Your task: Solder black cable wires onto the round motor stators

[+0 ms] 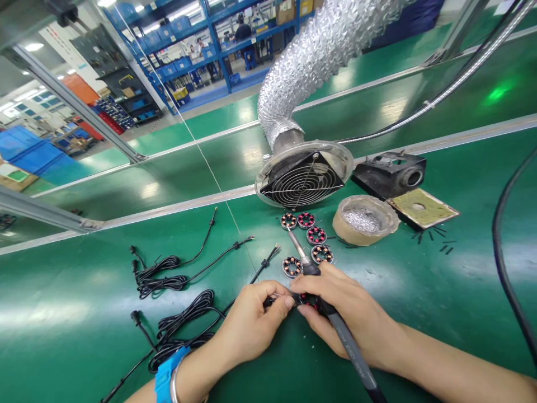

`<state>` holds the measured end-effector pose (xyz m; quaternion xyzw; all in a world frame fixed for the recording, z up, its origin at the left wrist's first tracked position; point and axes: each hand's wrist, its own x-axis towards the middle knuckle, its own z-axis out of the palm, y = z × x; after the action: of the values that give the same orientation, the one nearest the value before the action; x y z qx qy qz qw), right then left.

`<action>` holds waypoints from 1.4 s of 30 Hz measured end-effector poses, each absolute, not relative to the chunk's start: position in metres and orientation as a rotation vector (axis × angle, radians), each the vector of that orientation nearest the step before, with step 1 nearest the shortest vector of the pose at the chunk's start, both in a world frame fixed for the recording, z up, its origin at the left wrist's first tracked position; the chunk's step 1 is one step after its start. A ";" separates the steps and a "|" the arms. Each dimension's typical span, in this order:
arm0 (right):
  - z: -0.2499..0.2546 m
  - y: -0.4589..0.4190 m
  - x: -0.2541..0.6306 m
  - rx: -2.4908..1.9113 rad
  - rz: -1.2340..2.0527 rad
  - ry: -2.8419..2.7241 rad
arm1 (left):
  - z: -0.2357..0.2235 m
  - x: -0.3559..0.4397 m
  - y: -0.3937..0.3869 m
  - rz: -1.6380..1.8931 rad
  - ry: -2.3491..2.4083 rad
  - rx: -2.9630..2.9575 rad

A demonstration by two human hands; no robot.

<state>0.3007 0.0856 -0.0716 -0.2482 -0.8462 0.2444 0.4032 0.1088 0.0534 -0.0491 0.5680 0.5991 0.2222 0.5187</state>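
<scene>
My right hand is closed round a soldering iron, whose metal tip points up and away toward several small round copper-wound coil rings on the green bench. The same hand's fingers also pinch a red coil ring, mostly hidden. My left hand, with a blue wrist strap, pinches the end of a black cable right against that ring. Fingertips of both hands touch.
Bundled black cables lie to the left. A fume extractor fan on a silver flexible duct stands behind the rings. A brown tape-wrapped dish of solder dross, a black iron stand with yellow sponge and a black hose are at right.
</scene>
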 end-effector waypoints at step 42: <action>-0.075 0.072 0.287 -0.673 0.400 -2.103 | -0.036 0.115 0.018 0.454 1.405 1.982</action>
<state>0.2869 0.0722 -0.0751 -0.2703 -0.8442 0.1607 0.4340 0.1150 0.0182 -0.0356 0.7575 0.5367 0.1736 0.3287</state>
